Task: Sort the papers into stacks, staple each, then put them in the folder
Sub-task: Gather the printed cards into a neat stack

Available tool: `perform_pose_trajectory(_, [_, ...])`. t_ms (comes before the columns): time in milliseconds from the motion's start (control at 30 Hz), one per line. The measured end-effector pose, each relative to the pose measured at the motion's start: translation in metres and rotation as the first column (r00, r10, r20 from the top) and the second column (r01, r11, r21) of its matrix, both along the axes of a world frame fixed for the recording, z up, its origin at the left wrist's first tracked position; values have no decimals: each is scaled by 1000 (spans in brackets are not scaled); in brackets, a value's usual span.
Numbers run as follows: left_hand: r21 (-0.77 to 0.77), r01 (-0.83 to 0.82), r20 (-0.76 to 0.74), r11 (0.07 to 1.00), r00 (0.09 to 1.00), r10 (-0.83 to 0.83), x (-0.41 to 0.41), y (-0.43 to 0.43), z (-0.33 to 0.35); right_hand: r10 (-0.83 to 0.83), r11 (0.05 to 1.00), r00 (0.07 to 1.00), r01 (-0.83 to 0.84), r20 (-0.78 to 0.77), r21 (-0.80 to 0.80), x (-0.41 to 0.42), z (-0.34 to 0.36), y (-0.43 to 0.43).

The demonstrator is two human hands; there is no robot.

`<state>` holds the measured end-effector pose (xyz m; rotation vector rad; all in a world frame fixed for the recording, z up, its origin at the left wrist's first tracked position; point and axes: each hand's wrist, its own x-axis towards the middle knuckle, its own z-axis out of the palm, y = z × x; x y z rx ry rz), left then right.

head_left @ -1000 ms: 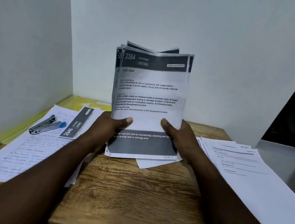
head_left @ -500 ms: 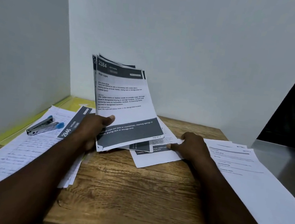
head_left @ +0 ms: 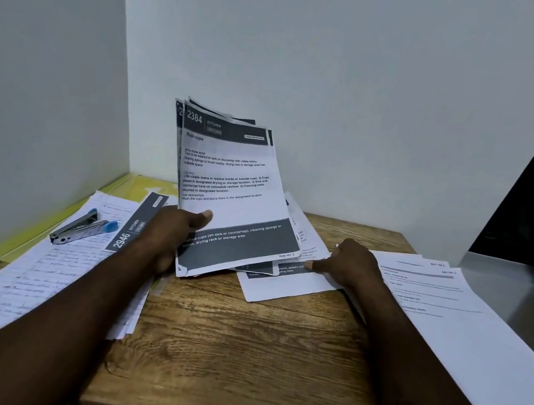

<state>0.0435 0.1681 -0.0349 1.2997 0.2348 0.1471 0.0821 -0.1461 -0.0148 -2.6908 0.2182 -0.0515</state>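
My left hand (head_left: pixel 172 234) grips a bundle of printed sheets (head_left: pixel 228 178) with dark header bands, top page marked 2384, held tilted upright above the wooden table (head_left: pixel 242 349). My right hand (head_left: pixel 348 261) rests palm down on loose printed sheets (head_left: pixel 283 280) lying on the table just right of the bundle; fingertips press the top sheet's edge. A silver stapler with blue ends (head_left: pixel 85 226) lies on handwritten pages (head_left: pixel 44 277) at the left. A yellow folder (head_left: pixel 141 188) lies flat under those pages by the left wall.
A sheet marked 2946 (head_left: pixel 132 230) lies beside the stapler. A spread stack of white printed pages (head_left: pixel 445 316) covers the table's right side and overhangs its edge. Walls close off the left and the back. A grey metal surface (head_left: pixel 516 284) adjoins at the right.
My right hand let go of the bundle and dropped onto the loose sheets on the table. The bundle, now in my left hand alone, moved left and tilted.
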Motion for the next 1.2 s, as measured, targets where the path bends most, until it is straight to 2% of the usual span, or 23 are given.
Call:
perform_pose_trajectory(133, [11, 23, 19, 1000, 1000, -23, 0, 0, -1, -39, 982, 990, 13, 138, 189, -5, -2, 0])
perform_pose_trajectory(233, [14, 37, 37, 999, 999, -37, 0, -1, -1, -31, 981, 984, -3, 175, 195, -2, 0, 1])
perform_pose_trajectory(300, [8, 35, 41, 999, 999, -35, 0, -1, -1, -55, 980, 965, 2, 258, 201, -2, 2, 0])
perform_pose_trajectory(400, [0, 40, 46, 999, 998, -40, 0, -1, -2, -140, 955, 852, -20, 505, 297, -7, 8, -2])
perform_pose_trajectory(467, [-6, 66, 52, 998, 996, -66, 1, 0, -2, -206, 898, 795, -79, 571, 434, -10, 16, -1])
perform_pose_trajectory(567, [-41, 99, 80, 994, 992, -96, -1, -2, -1, -276, 755, 792, -172, 545, 632, -7, 19, 0])
perform_pose_trajectory(633, [-62, 116, 105, 991, 988, -109, -4, -5, 1, -247, 573, 847, -263, 470, 776, -8, 20, 4])
perform_pose_trajectory(700, [-70, 119, 126, 990, 986, -109, -5, -6, 3, -140, 402, 901, -326, 410, 856, -10, 18, 9])
perform_pose_trajectory(833, [-80, 66, 153, 995, 987, -53, -2, -7, 3, 118, 246, 925, -379, 360, 892, -16, 14, 20])
perform_pose_trajectory(967, [-69, -12, 161, 998, 987, 23, 2, -5, -1, 262, 176, 896, -411, 360, 894, -21, 11, 26])
perform_pose_trajectory(1100, [-34, 0, 170, 999, 986, 6, 2, -5, -1, 293, 126, 886, -409, 360, 904, -25, 12, 27])
perform_pose_trajectory(1200, [-44, 53, 175, 998, 984, -45, 0, -7, 0, 313, 154, 885, -406, 346, 901, -27, 12, 28])
